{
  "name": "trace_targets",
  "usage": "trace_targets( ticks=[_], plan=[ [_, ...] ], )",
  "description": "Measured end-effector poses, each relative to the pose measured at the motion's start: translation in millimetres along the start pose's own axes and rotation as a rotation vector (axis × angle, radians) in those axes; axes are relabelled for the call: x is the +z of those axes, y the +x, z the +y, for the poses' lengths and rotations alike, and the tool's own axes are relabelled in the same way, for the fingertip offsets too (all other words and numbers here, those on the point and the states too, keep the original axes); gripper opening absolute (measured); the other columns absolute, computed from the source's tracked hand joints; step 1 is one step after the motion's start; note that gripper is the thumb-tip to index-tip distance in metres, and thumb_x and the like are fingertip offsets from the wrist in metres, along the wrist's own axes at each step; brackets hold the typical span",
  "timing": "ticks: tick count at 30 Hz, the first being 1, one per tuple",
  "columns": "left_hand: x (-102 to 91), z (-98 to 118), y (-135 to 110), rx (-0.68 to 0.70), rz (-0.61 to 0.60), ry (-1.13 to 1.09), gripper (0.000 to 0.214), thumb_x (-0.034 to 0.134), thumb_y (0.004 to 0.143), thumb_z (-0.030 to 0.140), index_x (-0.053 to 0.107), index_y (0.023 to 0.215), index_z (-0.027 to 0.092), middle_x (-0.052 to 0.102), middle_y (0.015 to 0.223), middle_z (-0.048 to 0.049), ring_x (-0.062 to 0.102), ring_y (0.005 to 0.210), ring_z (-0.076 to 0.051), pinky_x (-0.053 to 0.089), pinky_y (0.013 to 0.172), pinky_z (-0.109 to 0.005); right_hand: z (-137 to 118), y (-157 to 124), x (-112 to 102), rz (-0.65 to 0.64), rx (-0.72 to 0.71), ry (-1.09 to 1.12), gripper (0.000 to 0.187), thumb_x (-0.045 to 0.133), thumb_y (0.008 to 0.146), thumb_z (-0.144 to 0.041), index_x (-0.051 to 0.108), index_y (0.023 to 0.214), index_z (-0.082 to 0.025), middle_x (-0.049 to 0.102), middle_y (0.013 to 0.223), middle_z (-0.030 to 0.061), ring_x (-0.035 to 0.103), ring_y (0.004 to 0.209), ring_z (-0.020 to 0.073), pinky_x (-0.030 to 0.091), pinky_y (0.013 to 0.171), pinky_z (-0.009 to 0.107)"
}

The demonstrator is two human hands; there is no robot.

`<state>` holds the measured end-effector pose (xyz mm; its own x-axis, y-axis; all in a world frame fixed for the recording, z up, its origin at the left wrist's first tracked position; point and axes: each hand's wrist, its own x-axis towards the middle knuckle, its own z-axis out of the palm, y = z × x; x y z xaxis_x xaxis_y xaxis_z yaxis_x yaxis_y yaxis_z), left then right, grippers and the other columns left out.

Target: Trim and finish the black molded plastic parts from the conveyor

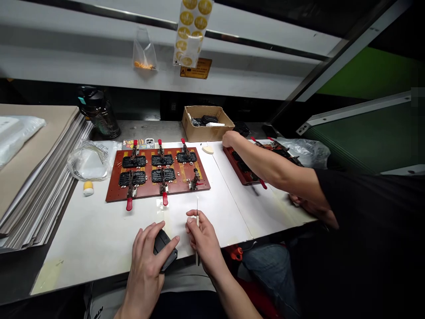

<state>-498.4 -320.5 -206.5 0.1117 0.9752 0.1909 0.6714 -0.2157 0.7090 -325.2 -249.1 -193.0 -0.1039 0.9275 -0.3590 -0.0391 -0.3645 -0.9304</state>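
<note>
My left hand [146, 261] is wrapped round a small black plastic housing [165, 250], tilted near the table's front edge. Between the fingers of my right hand [204, 237] is a slim pale-handled tool [198, 220], upright, its thin pointed tip upward; I cannot tell its exact kind. The tool and the housing are apart. Beyond both hands lies a reddish-brown fixture board [152, 193] with red-handled toggle clamps [165, 198]. Several black plastic parts [132, 178] sit under clamps on it, while the front right place holds no black part.
At right, a co-worker's arm [275, 159] reaches over a second fixture board [245, 179]. A cardboard box [202, 133] with black parts stands behind. Stacked cardboard sheets [49, 199], a dark bottle [101, 113] and a yellow-topped small jar [88, 188] are at left.
</note>
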Motion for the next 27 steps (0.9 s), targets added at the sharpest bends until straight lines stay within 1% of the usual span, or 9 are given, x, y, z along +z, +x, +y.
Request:
trace_targets(
  ticks=[4, 7, 9, 11, 14, 18, 22, 25, 27],
  plan=[
    [9.9, -18, -7, 0.183, 0.026, 0.033, 0.092, 0.032, 0.069, -0.018, 0.055, 0.141, 0.035, 0.044, 0.137, -0.0107, 0.044, 0.133, -0.027, 0.049, 0.105, -0.046, 10, 0, 3, -0.149, 0.07, -0.118, 0.04, 0.054, 0.094, -0.055, 0.062, 0.107, -0.018, 0.06, 0.08, -0.0005, 0.041, 0.055, 0.0084, 0.034, 0.051, 0.02],
    [12.6, -20, -15, 0.27, 0.053, -0.032, 0.086, 0.033, 0.074, -0.017, 0.051, 0.143, 0.033, 0.045, 0.134, -0.0104, 0.045, 0.132, -0.024, 0.049, 0.105, -0.039, 15, -3, 9, -0.31, 0.091, -0.11, 0.039, 0.061, 0.09, -0.053, 0.067, 0.103, -0.016, 0.057, 0.074, -0.0015, 0.046, 0.062, 0.0098, 0.037, 0.058, 0.021],
    [10.6, -20, -21, 0.26, 0.056, -0.028, 0.079, 0.035, 0.081, -0.013, 0.049, 0.143, 0.032, 0.045, 0.136, -0.01, 0.045, 0.133, -0.023, 0.048, 0.107, -0.036, 18, -2, 11, -0.315, 0.114, -0.087, 0.039, 0.067, 0.087, -0.05, 0.067, 0.106, -0.016, 0.054, 0.068, -0.0036, 0.045, 0.059, 0.01, 0.037, 0.057, 0.021],
    [2.8, -24, -25, 0.166, 0.087, 0.009, 0.069, 0.038, 0.087, -0.007, 0.048, 0.143, 0.031, 0.046, 0.138, -0.0095, 0.046, 0.134, -0.022, 0.046, 0.108, -0.035, 21, 4, 12, -0.227, 0.119, -0.13, 0.04, 0.067, 0.086, -0.049, 0.065, 0.109, -0.016, 0.056, 0.068, -0.0034, 0.048, 0.059, 0.0116, 0.039, 0.057, 0.022],
    [-24.6, -45, -17, -0.111, 0.269, 0.037, 0.05, 0.044, 0.094, 0.011, 0.047, 0.14, 0.028, 0.052, 0.135, -0.0104, 0.052, 0.128, -0.025, 0.047, 0.106, -0.04, 22, 17, 14, -0.11, 0.037, -0.25, 0.036, 0.061, 0.09, -0.047, 0.064, 0.109, -0.016, 0.067, 0.084, 0.0023, 0.06, 0.074, 0.0176, 0.047, 0.069, 0.028],
    [-79.4, -95, 23, -0.49, 0.494, 0.122, 0.054, 0.053, 0.093, 0.039, 0.041, 0.143, 0.021, 0.052, 0.132, -0.0155, 0.064, 0.106, -0.027, 0.056, 0.09, -0.041, 12, 25, 25, -0.181, -0.104, -0.377, 0.029, 0.052, 0.095, -0.039, 0.067, 0.107, -0.018, 0.071, 0.096, 0.0045, 0.064, 0.093, 0.0223, 0.047, 0.088, 0.034],
    [-115.1, -146, 76, -0.556, 0.5, 0.372, 0.062, 0.051, 0.092, 0.047, 0.041, 0.142, 0.011, 0.047, 0.133, -0.0234, 0.061, 0.111, -0.034, 0.05, 0.098, -0.051, 2, 10, 26, -0.114, -0.228, -0.601, 0.032, 0.049, 0.098, -0.037, 0.064, 0.121, -0.021, 0.066, 0.112, 0.0069, 0.062, 0.105, 0.0232, 0.047, 0.093, 0.035],
    [-124.0, -172, 101, -0.566, 0.476, 0.414, 0.056, 0.053, 0.09, 0.04, 0.05, 0.135, 0.007, 0.054, 0.124, -0.0236, 0.051, 0.122, -0.04, 0.038, 0.107, -0.058, -1, -4, 4, -0.06, -0.276, -0.694, 0.035, 0.045, 0.101, -0.039, 0.058, 0.129, -0.023, 0.06, 0.118, 0.0075, 0.06, 0.107, 0.0207, 0.048, 0.094, 0.033],
    [-126.7, -177, 105, -0.577, 0.465, 0.415, 0.049, 0.052, 0.089, 0.033, 0.054, 0.131, 0.008, 0.058, 0.117, -0.0209, 0.052, 0.119, -0.039, 0.039, 0.106, -0.056, -1, -10, -19, -0.01, -0.265, -0.739, 0.039, 0.038, 0.103, -0.041, 0.054, 0.134, -0.023, 0.057, 0.118, 0.0081, 0.06, 0.108, 0.0201, 0.049, 0.095, 0.033]
  ],
)
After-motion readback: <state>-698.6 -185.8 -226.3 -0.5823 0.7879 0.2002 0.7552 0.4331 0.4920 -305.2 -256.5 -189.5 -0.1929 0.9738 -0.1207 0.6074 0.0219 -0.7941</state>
